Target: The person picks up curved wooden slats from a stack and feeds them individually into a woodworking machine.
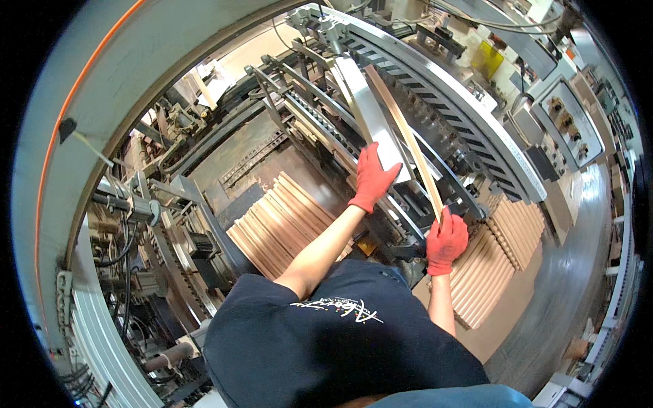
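Note:
My right hand (pixel 447 243), in a red glove, is closed around the near end of a long, thin wooden strip (pixel 411 138). The strip slants away to the upper left, alongside a pale metal bar (pixel 371 112) on the machine. My left hand (pixel 373 178), also gloved in red, lies against the near end of that bar with thumb and fingers apart. Part of its fingers' underside is hidden. Below and left of it, many similar wooden strips (pixel 289 221) lie side by side in a stack. To the right of my right hand is another stack of strips (pixel 484 272).
A long rail with a striped edge (pixel 435 102) runs diagonally beyond my hands. A control panel with knobs (pixel 570 124) stands at the right. Machine cylinders and hoses (pixel 129 211) crowd the left side. An orange hose (pixel 61 115) hangs along the pale frame.

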`<move>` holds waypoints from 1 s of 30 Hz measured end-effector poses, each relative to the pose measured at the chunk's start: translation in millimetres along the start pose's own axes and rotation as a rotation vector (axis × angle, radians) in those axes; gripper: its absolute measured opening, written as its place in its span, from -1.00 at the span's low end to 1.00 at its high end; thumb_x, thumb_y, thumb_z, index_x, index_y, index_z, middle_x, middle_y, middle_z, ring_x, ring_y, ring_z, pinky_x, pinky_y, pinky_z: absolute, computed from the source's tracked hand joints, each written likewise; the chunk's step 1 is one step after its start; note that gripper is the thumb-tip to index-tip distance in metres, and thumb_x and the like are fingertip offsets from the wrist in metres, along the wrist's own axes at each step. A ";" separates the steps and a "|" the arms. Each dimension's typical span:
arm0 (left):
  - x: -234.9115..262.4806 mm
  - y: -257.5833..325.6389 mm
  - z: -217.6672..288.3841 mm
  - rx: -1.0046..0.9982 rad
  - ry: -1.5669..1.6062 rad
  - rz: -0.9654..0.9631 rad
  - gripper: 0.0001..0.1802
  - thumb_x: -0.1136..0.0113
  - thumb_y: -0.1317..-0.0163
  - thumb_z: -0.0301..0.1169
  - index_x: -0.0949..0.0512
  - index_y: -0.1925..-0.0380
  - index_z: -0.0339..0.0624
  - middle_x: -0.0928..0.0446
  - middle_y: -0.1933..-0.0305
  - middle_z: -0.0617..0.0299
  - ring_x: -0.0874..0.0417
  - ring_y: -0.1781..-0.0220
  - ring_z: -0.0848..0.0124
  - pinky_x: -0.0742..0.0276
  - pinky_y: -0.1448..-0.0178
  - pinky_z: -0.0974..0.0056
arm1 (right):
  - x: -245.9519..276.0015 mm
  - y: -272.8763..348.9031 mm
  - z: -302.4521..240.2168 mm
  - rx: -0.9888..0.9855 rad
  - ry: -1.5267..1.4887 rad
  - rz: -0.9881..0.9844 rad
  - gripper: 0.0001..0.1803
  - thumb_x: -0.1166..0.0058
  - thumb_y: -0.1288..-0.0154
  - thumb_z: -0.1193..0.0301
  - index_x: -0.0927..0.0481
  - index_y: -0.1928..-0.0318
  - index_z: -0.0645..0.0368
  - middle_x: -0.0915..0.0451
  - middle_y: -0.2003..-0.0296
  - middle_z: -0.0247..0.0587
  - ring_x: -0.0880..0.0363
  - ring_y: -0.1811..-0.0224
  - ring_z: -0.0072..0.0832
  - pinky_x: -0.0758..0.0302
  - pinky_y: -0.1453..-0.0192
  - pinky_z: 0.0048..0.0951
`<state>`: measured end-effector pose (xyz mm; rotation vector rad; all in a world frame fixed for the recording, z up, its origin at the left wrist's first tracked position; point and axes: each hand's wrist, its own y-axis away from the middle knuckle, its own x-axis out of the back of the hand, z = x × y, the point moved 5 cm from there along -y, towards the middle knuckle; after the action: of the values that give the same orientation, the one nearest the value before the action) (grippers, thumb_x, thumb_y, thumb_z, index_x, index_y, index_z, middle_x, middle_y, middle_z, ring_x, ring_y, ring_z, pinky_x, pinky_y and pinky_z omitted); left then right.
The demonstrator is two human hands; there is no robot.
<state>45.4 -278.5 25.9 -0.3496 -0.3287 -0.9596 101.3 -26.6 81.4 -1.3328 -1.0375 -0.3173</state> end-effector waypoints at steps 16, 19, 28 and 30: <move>-23.0 -28.5 -21.3 0.024 0.078 0.257 0.05 -0.50 0.13 -0.33 -0.17 -0.35 -0.46 -0.29 -0.34 -0.20 -0.36 -0.37 0.04 -0.31 -0.42 0.15 | -143.3 -83.0 3.2 -0.305 -0.829 -0.274 -0.63 -0.23 -0.20 0.27 -0.65 0.05 0.23 -0.65 0.15 -0.02 -0.62 0.08 -0.09 -0.52 -0.03 -0.19; -22.1 -25.3 -33.4 0.066 0.175 0.245 0.08 -0.48 0.11 -0.31 -0.11 -0.39 -0.47 -0.26 -0.37 -0.21 -0.32 -0.41 0.02 -0.26 -0.46 0.14 | -169.1 -89.4 0.3 -0.364 -0.868 -0.373 -0.61 -0.23 -0.19 0.28 -0.66 0.04 0.26 -0.68 0.10 0.05 -0.64 0.04 -0.08 -0.53 -0.07 -0.22; -28.6 -25.1 -7.3 0.080 -0.009 0.230 0.10 -0.45 0.07 -0.28 -0.07 -0.41 -0.50 -0.21 -0.43 -0.23 -0.29 -0.45 0.03 -0.22 -0.49 0.18 | -204.2 -101.8 -2.1 -0.133 -0.781 -0.447 -0.62 -0.10 -0.31 0.16 -0.63 -0.03 0.08 -0.53 0.23 -0.01 -0.51 0.06 0.00 -0.45 0.00 -0.05; -29.0 -18.7 -10.0 0.096 -0.006 0.220 0.10 -0.45 0.07 -0.28 -0.06 -0.42 -0.50 -0.19 -0.44 -0.23 -0.26 -0.47 0.03 -0.20 -0.51 0.17 | -201.9 -108.1 -8.0 -0.102 -0.804 -0.430 -0.64 -0.08 -0.32 0.18 -0.63 0.00 0.12 -0.52 0.24 0.00 -0.51 0.08 -0.01 -0.45 0.01 -0.04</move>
<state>15.4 -271.4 7.4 -0.2938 -0.3332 -0.7248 -82.6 -134.6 -2.3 -1.3419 -2.0158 -0.1431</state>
